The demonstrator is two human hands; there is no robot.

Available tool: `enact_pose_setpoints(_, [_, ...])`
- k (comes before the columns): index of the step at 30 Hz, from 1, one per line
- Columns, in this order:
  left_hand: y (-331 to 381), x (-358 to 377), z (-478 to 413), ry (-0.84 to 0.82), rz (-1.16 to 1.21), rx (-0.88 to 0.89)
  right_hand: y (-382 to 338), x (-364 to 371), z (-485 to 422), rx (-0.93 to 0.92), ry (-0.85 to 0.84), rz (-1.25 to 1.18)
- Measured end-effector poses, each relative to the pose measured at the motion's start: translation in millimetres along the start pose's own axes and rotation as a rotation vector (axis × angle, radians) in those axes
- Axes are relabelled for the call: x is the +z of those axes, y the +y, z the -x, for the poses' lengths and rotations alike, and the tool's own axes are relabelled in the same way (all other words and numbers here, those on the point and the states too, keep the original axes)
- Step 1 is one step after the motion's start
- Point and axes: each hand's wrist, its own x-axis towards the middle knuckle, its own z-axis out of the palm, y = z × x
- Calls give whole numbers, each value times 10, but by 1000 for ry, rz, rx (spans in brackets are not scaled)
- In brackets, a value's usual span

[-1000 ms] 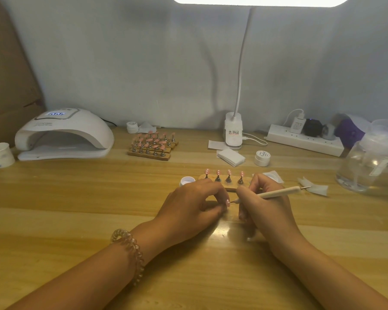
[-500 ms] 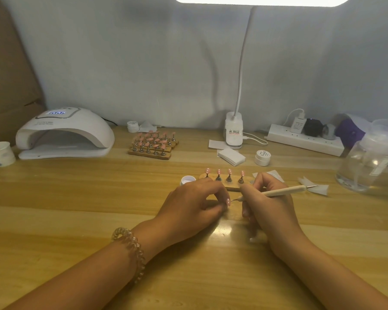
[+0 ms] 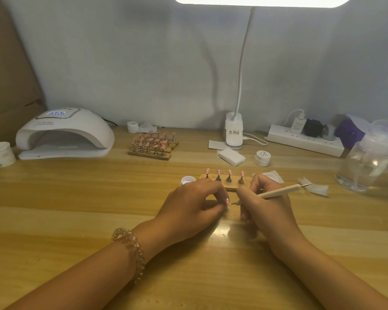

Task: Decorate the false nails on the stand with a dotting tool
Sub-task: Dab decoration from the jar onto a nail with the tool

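A small wooden stand (image 3: 231, 187) in the middle of the table carries several pink false nails (image 3: 229, 172) on metal pegs, each with white dots. My left hand (image 3: 193, 202) lies just in front of it, fingers curled, pinching one pink false nail (image 3: 227, 201) at its fingertips. My right hand (image 3: 264, 204) grips a cream dotting tool (image 3: 280, 191) like a pen; its fine tip touches that held nail. A small open white pot (image 3: 187, 180) sits left of the stand.
A white nail lamp (image 3: 65, 133) and paper cup (image 3: 0, 153) stand at the back left. Behind the stand are another rack of pink nails (image 3: 152, 145), a lamp base (image 3: 233, 130), wipes (image 3: 231, 156), a white jar (image 3: 262, 157), a power strip (image 3: 305, 142) and a clear bottle (image 3: 367, 166).
The dotting tool's tip has come back down to the nail held by my left hand. Both hands stay almost where they were.
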Motion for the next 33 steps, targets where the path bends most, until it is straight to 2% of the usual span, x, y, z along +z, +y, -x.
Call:
enact_pose_setpoints(13, [-1,0,-6,-2,4,-12,7,1,-9,0,5,-13])
enact_pose_setpoints(23, [-9,23,3,65,-71,-54,-30,-15,-15,35,71,-137])
enact_pose_setpoints(33, [7,24,-6,75,-81,-64,-17,-14,-10,40,15,-110])
